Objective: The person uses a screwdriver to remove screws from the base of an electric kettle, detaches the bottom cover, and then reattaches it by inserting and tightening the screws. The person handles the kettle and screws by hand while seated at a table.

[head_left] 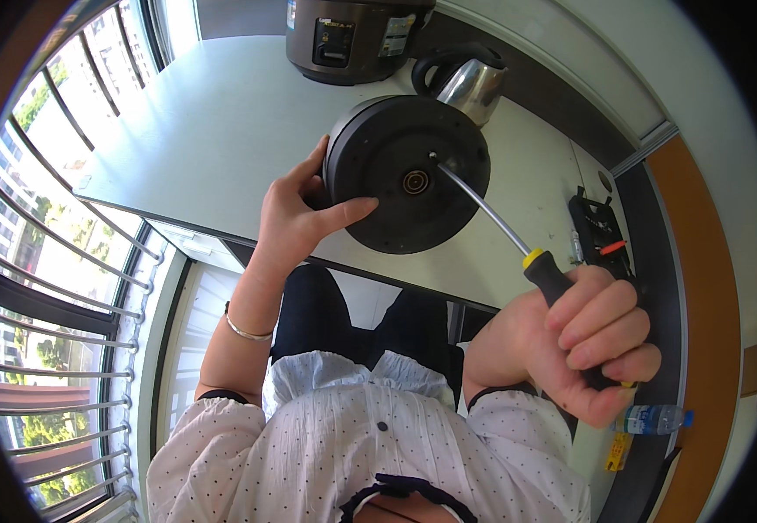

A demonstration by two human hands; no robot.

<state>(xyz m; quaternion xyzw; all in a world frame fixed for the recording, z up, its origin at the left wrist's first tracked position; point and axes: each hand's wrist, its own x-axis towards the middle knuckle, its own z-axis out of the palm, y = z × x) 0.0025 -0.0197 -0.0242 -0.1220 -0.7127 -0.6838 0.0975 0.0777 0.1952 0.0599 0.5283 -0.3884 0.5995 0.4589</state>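
A round black kettle base (396, 222), seen from its underside, is tilted up toward me above the table, with a ring-shaped connector at its middle. My left hand (304, 209) grips its left edge, thumb across the black face and fingers behind the rim. A screwdriver (505, 228) with a black and yellow handle is wrapped in the fingers of my right hand (592, 340). Its steel shaft slants up to the left, and the tip meets a small screw spot just above the connector. Whatever lies behind the black disc is hidden.
A brown rice cooker (352, 39) and a steel kettle (474, 87) with a black handle stand at the back of the pale table (204, 131). At right lie a black tool case (601, 227) and a plastic bottle (653, 419). A barred window is at left.
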